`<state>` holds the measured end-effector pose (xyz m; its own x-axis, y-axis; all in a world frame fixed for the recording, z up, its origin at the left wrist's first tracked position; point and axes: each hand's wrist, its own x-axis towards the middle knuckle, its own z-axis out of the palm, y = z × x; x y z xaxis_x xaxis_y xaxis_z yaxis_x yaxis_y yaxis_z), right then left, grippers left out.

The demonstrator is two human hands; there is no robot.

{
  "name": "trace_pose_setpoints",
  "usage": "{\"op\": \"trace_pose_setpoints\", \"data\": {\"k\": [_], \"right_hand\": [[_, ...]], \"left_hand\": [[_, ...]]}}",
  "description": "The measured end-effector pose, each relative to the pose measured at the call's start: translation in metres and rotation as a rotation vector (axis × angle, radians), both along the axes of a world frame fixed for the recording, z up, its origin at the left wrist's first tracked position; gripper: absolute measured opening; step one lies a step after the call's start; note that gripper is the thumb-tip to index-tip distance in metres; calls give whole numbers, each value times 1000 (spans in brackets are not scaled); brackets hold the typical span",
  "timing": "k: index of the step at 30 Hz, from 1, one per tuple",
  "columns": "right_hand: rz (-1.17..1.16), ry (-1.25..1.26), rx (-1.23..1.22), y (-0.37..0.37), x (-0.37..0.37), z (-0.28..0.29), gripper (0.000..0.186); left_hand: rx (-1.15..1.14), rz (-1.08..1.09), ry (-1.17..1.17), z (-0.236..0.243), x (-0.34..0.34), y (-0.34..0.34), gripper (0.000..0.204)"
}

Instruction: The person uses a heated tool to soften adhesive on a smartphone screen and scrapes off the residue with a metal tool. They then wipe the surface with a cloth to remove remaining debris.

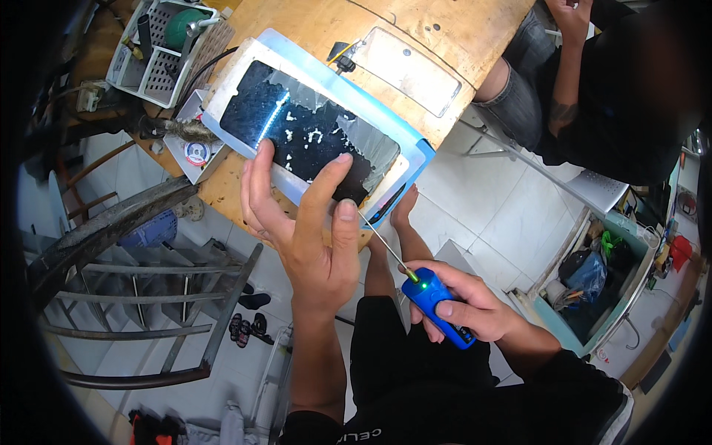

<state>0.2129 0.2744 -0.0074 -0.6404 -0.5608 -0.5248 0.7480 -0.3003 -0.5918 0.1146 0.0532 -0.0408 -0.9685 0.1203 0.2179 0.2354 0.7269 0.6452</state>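
Note:
A dark phone screen panel lies tilted on a pale flat pad at the table's front edge. Grey film residue with torn edges covers its right part, and white flecks dot the middle. My left hand is spread, with fingertips resting on the panel's near side. In my right hand is a blue handheld power tool with a lit green light. Its thin metal rod reaches up to the panel's near right corner, close to my left thumb. The rod's tip is hard to make out there.
Beneath the pad sits a blue-edged flat device. A clear phone-shaped plate lies behind it on the wooden table. White baskets of tools stand far left. Another person sits at the right, near a green-rimmed bin.

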Motion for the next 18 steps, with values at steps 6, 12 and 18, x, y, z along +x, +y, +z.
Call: {"op": "trace_pose_setpoints", "data": {"k": [6, 12, 18], "right_hand": [[1, 28, -2, -1, 1, -4, 60], [-26, 43, 19, -1, 1, -4, 59], [0, 66, 32, 0, 0, -2, 60]], "left_hand": [[-1, 30, 16, -10, 2, 0, 37], [92, 57, 65, -19, 1, 5, 37], [150, 59, 53, -19, 0, 5, 36]]}}
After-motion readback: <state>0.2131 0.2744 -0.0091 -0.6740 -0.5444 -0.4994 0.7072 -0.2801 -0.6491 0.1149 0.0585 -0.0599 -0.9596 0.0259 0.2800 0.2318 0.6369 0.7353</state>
